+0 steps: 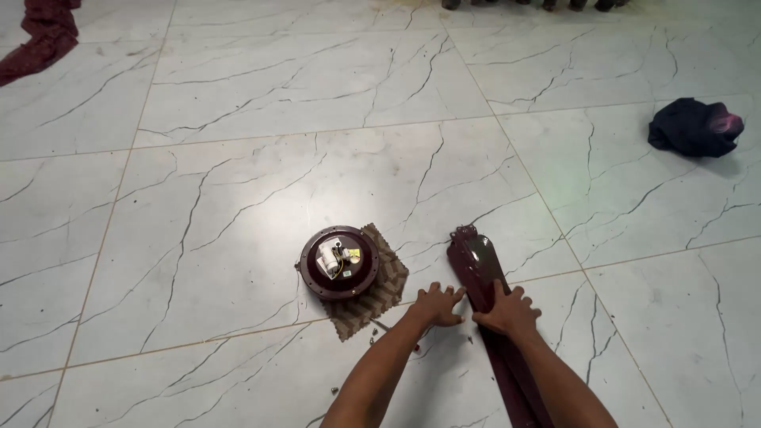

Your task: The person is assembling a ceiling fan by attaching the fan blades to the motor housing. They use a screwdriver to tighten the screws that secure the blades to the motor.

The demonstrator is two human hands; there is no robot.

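Right hand flat on fan blade

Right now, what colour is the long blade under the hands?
Dark maroon, glossy: the fan blade, seen in the head view.

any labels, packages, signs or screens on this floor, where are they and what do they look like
Small yellow sticker label: on top of the round dark maroon fan motor housing, beside its white cylindrical part; squarish, print too small to tell.
No packages, signs or screens in view.

small yellow label on round motor housing
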